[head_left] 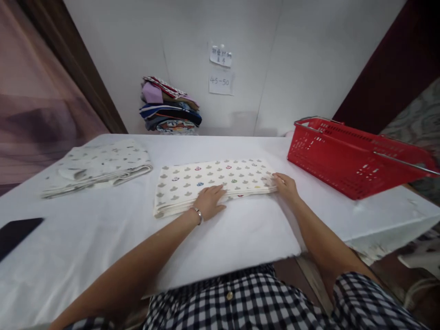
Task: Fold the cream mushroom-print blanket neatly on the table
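Note:
A cream cloth (213, 176) with small grey, red, blue and green motifs lies folded into a long flat strip at the middle of the white-covered table. My left hand (209, 201), with a silver bracelet at the wrist, rests on its front edge, fingers spread. At the cloth's right end, my right hand (287, 187) touches the corner with its fingertips, fingers apart. Neither hand grips anything that I can see. Another folded white cloth with small dark motifs (103, 160) lies to the left, apart from both hands.
A red plastic basket (343, 158) with metal handles stands at the right of the table (233, 247). Folded fabrics (170, 110) are stacked against the back wall, beside two paper notes (221, 85). A dark flat object (17, 233) lies at the left edge.

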Demonstrator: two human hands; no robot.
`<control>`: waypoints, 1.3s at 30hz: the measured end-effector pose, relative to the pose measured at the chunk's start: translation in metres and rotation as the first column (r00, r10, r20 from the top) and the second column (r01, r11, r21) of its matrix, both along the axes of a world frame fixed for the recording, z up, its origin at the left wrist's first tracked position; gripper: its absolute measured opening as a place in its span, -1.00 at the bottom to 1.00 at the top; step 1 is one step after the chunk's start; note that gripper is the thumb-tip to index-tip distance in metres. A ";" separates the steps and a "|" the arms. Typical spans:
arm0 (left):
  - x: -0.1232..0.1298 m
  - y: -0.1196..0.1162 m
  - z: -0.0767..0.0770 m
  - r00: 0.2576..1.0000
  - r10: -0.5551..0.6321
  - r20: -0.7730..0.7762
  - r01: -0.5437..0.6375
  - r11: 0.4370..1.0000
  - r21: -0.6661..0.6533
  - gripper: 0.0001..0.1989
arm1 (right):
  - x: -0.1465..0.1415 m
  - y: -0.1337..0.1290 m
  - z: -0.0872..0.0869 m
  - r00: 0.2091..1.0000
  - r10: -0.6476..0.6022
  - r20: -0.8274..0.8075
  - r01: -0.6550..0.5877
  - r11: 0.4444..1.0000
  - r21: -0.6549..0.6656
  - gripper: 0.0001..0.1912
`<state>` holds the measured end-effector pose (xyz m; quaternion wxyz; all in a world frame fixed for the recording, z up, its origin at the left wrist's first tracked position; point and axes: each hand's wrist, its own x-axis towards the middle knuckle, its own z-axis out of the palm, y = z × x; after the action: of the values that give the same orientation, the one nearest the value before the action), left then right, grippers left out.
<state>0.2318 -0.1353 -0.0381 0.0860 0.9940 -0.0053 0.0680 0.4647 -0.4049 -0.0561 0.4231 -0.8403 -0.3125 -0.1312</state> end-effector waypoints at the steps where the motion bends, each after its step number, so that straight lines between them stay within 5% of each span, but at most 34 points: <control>1: 0.003 -0.007 -0.002 0.999 0.005 0.032 -0.005 1.000 0.018 -0.51 | -0.003 -0.002 -0.003 1.000 -0.011 0.004 0.011 1.000 0.020 -0.63; 6: 0.022 -0.016 -0.002 0.989 0.012 0.144 -0.024 0.996 0.085 -0.65 | -0.009 -0.010 -0.009 0.998 0.036 0.051 -0.039 0.997 0.067 -0.65; 12: 0.032 -0.020 -0.003 0.979 0.018 0.203 -0.031 0.998 0.060 -0.76 | 0.004 -0.024 -0.016 0.961 0.228 0.156 -0.188 0.954 -0.235 -0.47; 19: 0.036 -0.016 -0.008 0.984 0.040 0.173 -0.055 0.995 0.082 -0.72 | 0.006 -0.029 -0.019 0.967 0.166 0.196 -0.107 0.955 -0.278 -0.55; 32: 0.036 -0.012 -0.014 0.966 0.025 0.258 -0.034 0.999 0.032 -0.74 | 0.001 -0.028 -0.007 0.966 0.149 0.210 -0.095 0.964 -0.247 -0.60; 39: 0.035 -0.016 -0.006 0.975 0.045 0.220 -0.057 0.997 0.047 -0.73 | 0.008 -0.021 0.018 0.960 0.199 0.199 -0.116 0.924 -0.364 -0.66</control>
<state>0.2668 -0.1515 -0.0443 0.0567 0.9822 0.0090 0.1788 0.4728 -0.4262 -0.0377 0.2373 -0.8526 -0.4451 -0.1364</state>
